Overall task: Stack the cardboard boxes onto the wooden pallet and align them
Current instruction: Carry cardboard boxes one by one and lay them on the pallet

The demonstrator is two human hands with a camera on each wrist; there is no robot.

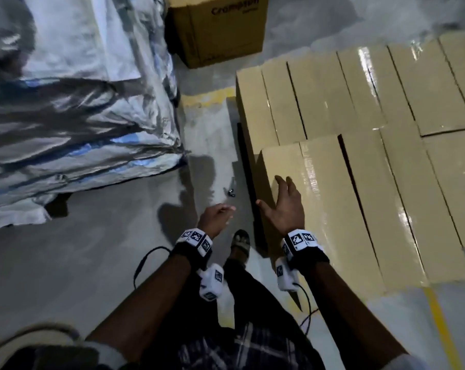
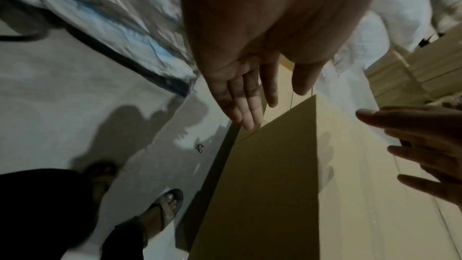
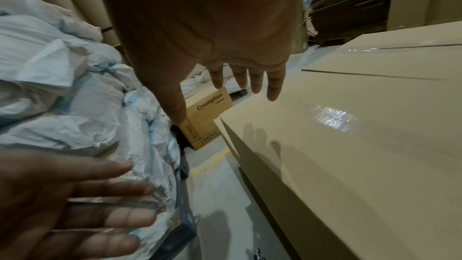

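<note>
The boxes (image 1: 359, 145) are stacked at 2 o'clock; the right hand (image 1: 284, 206), fingers spread, is seemingly laid on the nearest. The left hand (image 1: 216, 216) is held empty, fingers straight, beside it. Only the right wrist view shows the floor carton's (image 3: 207, 114) full "Crompton" print.

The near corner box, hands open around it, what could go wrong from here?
The near corner box seems to stick out past its back-row neighbour; a hard push from the right hand might skew it. The left hand hangs free, steadying nothing. A small metal piece on the floor near the sandalled foot could cause a trip.
</note>
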